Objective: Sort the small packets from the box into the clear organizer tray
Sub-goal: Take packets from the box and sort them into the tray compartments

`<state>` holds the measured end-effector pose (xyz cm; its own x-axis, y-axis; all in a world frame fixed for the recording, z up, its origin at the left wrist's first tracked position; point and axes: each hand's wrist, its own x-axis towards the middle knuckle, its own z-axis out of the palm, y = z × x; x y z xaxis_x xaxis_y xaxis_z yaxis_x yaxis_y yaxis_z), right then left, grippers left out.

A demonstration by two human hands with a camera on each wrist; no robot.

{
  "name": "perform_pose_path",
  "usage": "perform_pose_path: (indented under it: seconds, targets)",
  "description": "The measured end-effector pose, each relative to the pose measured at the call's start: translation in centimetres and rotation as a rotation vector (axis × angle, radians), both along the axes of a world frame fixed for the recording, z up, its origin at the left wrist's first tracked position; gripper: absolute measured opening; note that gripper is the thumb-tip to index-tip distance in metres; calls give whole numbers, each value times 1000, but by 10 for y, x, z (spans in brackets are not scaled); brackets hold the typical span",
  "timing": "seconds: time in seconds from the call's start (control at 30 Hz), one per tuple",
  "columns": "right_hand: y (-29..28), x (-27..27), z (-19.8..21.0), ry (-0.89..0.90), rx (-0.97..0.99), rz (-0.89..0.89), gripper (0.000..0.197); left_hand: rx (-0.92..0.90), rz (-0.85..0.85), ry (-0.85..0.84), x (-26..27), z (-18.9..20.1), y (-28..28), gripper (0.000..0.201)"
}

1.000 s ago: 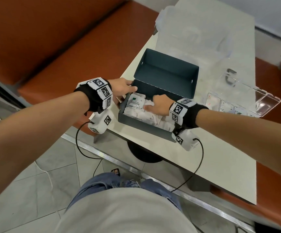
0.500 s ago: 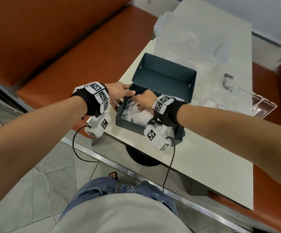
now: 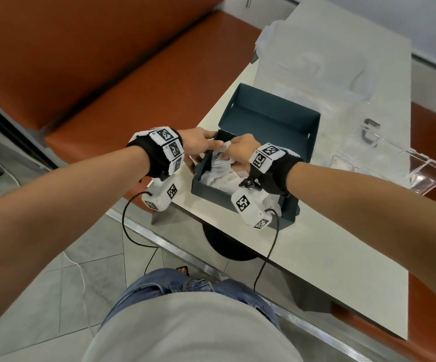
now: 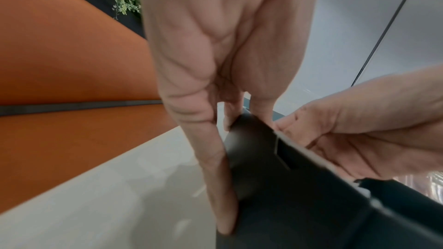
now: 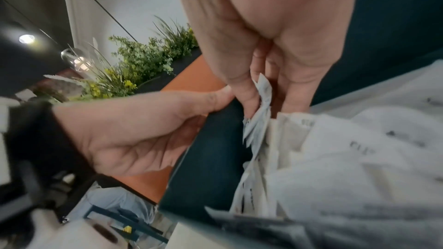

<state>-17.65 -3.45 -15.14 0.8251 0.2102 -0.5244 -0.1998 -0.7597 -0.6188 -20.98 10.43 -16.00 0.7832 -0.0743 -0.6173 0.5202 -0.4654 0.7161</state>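
Note:
A dark teal box (image 3: 206,190) with its lid (image 3: 271,121) folded back stands near the table's left edge, full of small white packets (image 3: 224,178). My left hand (image 3: 201,143) grips the box's left wall (image 4: 251,149), thumb over the rim. My right hand (image 3: 237,150) reaches into the box's left end and pinches white packets (image 5: 260,113) between thumb and fingers. The clear organizer tray (image 3: 399,163) lies to the right of the box with a few packets (image 3: 342,164) in its compartments.
An orange bench seat (image 3: 133,82) runs along the left beyond the table edge (image 3: 211,116). A clear lid or bin (image 3: 316,64) sits behind the box. Bare tabletop (image 3: 329,257) lies in front of the box. Sensor cables hang from both wrists.
My right hand has slid from the middle of the box to its left end and closed on packets there. The left hand has stayed on the box wall.

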Motion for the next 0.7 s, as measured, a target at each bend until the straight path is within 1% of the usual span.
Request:
perform_pose_path:
  seconds: [0.07, 0.13, 0.2, 0.23, 0.27, 0.3, 0.33, 0.37, 0.4, 0.43, 0.47, 0.53, 0.63, 0.7]
  targets:
    - [-11, 3, 3, 17, 22, -23, 23, 1, -6, 2, 1, 0, 0, 48]
    - [-26, 4, 8, 34, 99, -71, 25, 25, -1, 6, 1, 3, 1, 52]
    - [-43, 2, 16, 30, 196, -119, 18, 58, 46, -47, 4, 9, 3, 61]
    - [-52, 1, 20, 38, 252, -142, 19, 92, 76, -125, 6, 15, 5, 62]
    - [-60, -1, 27, 50, 316, -162, 21, 144, 104, -236, 9, 22, 6, 58]
    - [-69, -3, 35, 64, 379, -174, 24, 187, 138, -361, 13, 29, 6, 49]
    - [-77, -4, 43, 76, 440, -178, 26, 192, 180, -470, 16, 38, 5, 38]
    - [-85, -4, 53, 85, 498, -178, 28, 145, 226, -540, 19, 48, 1, 27]
    - [-91, -5, 63, 92, 558, -179, 28, 55, 263, -571, 22, 58, -5, 18]
    - [-97, -5, 73, 90, 617, -184, 27, -46, 283, -573, 23, 67, -14, 16]
    - [-102, -4, 83, 80, 679, -194, 25, -138, 282, -556, 24, 74, -25, 20]
    - [-111, 1, 99, 50, 796, -226, 21, -301, 241, -468, 26, 83, -51, 38]
    - [-121, 11, 113, -7, 922, -293, 19, -629, 155, -217, 27, 80, -91, 65]
    - [-128, 16, 116, -66, 944, -340, 18, -874, 144, -82, 29, 72, -114, 78]
